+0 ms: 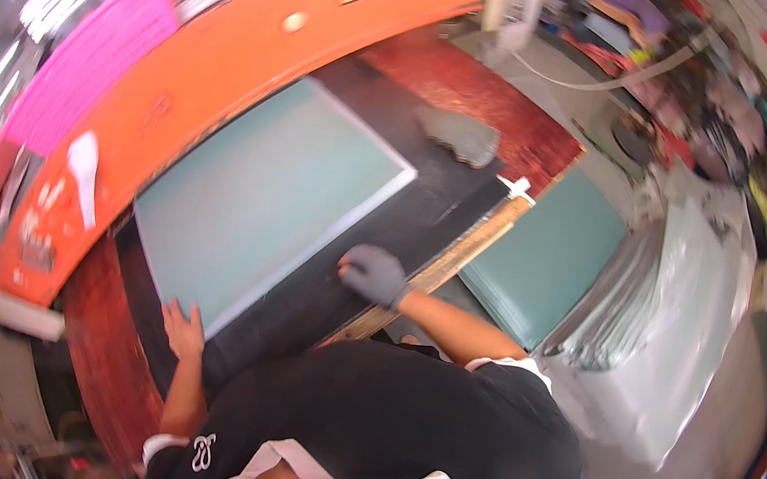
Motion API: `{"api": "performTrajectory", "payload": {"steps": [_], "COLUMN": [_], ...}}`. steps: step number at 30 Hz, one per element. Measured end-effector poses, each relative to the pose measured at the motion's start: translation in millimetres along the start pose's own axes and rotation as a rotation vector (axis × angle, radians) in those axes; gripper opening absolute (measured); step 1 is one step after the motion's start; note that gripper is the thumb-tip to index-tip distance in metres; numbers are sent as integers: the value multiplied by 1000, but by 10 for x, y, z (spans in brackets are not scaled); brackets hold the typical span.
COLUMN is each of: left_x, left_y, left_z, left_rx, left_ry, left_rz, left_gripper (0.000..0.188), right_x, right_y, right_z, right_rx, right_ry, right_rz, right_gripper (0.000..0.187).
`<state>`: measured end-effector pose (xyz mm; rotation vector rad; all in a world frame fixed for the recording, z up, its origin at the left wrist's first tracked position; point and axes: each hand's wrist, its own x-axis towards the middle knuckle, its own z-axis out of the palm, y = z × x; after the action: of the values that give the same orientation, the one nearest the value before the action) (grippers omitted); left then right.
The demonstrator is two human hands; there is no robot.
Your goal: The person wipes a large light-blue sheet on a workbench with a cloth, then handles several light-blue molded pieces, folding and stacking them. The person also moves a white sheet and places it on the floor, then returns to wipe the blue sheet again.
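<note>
A large pale green sheet (264,184) with a light edge lies flat on a black board (314,313). At its near left corner, my bare left hand (184,331) rests with the fingers stretched out and apart, touching the edge. My right hand (376,276), in a grey glove with bare fingertips, is over the black board, to the right of the sheet and apart from it. Its fingers are curled in, and whatever they may hold is hidden. Beyond that hand, a lumpy grey-brown piece (462,137) lies at the board's far right.
An orange machine beam (229,81) runs along the far side. Red-stained boards (492,98) extend beyond the black one, with a wooden edge (464,256) at right. Lower right are stacked green sheets (548,253) and grey plastic wrapping (653,346). Scraps (713,129) are heaped far right.
</note>
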<state>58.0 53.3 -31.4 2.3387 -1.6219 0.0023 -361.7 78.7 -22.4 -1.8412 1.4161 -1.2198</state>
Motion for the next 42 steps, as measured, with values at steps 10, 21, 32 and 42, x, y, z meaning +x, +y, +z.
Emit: {"api": "performTrajectory", "payload": {"steps": [10, 21, 32, 42], "left_x": [-55, -334, -398, -539], "left_y": [-256, -444, -278, -317], "left_z": [-9, 150, 58, 33], "left_rx": [-430, -267, -331, -353], "left_ry": [144, 224, 300, 292], "left_rz": [66, 199, 78, -12], "left_gripper": [53, 44, 44, 36], "right_x": [577, 1703, 2079, 2184], "right_y": [610, 986, 1562, 1998], "right_z": [-769, -1732, -2013, -2221], "right_rx": [74, -1064, -1029, -576], "right_ry": [140, -44, -342, -301], "right_rz": [293, 553, 493, 258], "right_gripper": [25, 75, 99, 86]}}
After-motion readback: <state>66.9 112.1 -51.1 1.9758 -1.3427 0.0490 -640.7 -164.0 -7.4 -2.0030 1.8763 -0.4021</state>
